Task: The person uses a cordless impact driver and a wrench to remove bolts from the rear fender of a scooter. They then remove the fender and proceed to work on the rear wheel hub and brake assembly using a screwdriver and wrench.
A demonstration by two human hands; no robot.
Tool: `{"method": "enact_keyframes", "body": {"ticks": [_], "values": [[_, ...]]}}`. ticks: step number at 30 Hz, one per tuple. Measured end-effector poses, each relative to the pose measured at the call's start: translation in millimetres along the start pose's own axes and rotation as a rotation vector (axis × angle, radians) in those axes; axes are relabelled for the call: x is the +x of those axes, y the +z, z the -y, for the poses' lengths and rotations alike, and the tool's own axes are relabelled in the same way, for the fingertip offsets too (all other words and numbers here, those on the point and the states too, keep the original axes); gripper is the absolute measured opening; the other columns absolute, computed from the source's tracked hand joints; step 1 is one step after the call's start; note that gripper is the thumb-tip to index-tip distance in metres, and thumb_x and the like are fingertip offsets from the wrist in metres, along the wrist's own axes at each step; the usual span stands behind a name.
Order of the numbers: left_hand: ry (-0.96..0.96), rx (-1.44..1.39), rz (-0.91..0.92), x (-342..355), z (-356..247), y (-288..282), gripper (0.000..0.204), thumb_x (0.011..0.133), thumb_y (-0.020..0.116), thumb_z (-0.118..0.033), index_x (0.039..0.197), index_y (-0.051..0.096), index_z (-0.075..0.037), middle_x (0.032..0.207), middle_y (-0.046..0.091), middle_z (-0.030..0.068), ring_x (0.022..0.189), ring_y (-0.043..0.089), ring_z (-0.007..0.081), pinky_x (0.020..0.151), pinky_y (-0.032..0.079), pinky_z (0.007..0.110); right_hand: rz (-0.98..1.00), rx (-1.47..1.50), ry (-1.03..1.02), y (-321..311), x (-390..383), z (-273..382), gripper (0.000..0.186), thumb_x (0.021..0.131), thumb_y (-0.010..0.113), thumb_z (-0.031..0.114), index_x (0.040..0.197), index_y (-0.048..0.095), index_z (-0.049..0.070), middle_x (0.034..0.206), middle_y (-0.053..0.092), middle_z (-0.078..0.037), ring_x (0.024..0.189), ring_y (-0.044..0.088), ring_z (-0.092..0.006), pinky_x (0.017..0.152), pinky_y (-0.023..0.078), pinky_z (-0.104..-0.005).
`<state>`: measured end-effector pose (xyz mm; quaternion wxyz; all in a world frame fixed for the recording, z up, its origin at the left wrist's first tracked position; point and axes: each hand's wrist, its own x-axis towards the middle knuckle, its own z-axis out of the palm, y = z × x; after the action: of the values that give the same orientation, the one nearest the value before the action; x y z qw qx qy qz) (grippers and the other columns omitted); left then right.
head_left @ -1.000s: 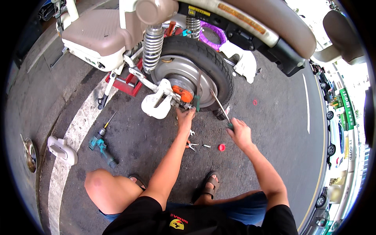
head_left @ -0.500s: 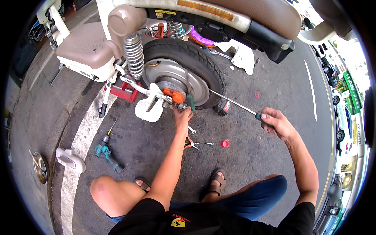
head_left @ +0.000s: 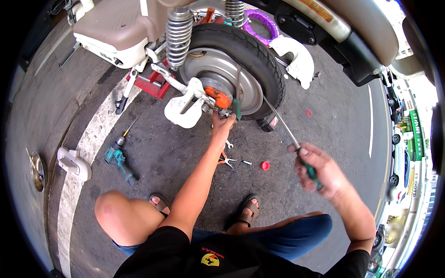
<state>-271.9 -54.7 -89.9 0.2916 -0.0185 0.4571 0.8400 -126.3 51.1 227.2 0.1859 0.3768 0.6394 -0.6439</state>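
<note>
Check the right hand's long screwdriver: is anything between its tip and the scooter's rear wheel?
Nothing visible. The right hand holds the long screwdriver, whose shaft runs over bare asphalt up to the rear wheel. A small dark object sits on the ground just beside the tip. The left hand works at the hub, apart.

A long yellow-orange label with dark print runs along the scooter's pale body panel at the top. By the right rim a tall green sign stands upright along the street, with a pale vertical sign below it; their print is too small to tell
</note>
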Motion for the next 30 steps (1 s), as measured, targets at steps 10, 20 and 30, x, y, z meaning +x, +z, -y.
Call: {"method": "enact_keyframes", "body": {"ticks": [10, 20, 30], "values": [[0.125, 0.053, -0.105, 16.6, 14.8, -15.5, 0.096, 0.08, 0.076, -0.036, 0.14, 0.012, 0.002, 0.096, 0.067, 0.0146, 0.087, 0.065, 0.0204, 0.076, 0.05, 0.034, -0.249, 0.324, -0.526, 153.4, 104.7, -134.0, 0.015, 0.099, 0.044, 0.016, 0.108, 0.036, 0.007, 0.068, 0.044, -0.003, 0.047, 0.043, -0.011, 0.041, 0.036, -0.024], [0.094, -0.157, -0.03, 14.4, 33.3, 10.0, 0.092, 0.085, 0.071, -0.018, 0.139, -0.001, 0.001, 0.1, 0.062, 0.0194, 0.085, 0.067, 0.0234, 0.076, 0.057, 0.036, -0.228, -0.022, -0.774, 178.1, 139.9, -126.4, 0.042, 0.094, 0.054, 0.018, 0.125, 0.03, 0.001, 0.09, 0.051, -0.012, 0.072, 0.054, -0.0214, 0.064, 0.047, -0.0359], [0.149, -0.102, -0.029, 10.6, 19.2, 24.6, 0.075, 0.077, 0.079, -0.025, 0.115, 0.028, 0.013, 0.08, 0.065, 0.0141, 0.06, 0.062, 0.0157, 0.055, 0.051, 0.026, -0.053, -0.421, -0.807, 94.3, 146.5, -125.0, 0.045, 0.09, 0.063, 0.028, 0.119, 0.039, 0.004, 0.086, 0.06, -0.017, 0.079, 0.063, -0.0334, 0.069, 0.049, -0.0419]]}}
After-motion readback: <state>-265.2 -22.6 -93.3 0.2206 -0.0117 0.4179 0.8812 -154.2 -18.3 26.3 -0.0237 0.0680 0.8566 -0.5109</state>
